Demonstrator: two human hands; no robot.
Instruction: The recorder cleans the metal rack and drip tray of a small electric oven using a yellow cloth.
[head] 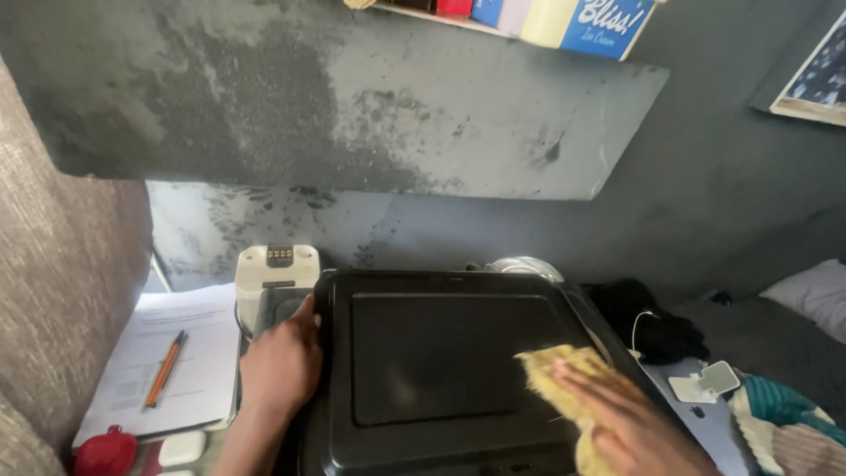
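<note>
- My right hand [621, 414] lies flat, fingers together and stretched out, pressing a yellow cloth [564, 375] onto the black lid [441, 353].
- The cloth sits on the lid's right part, near its right edge, partly under my fingers.
- My left hand [282, 361] has its fingers curled together against the lid's left edge, gripping it.
- Just beyond that hand stands a white device [275, 269], close against the lid's left corner.
- Left of it lie papers [167, 353] with an orange pen [165, 368] on top.
- A red object [106, 451] sits below the papers.
- To the right are a black garment [648, 322], a white cable [641, 324] and a small white stand [703, 383].
</note>
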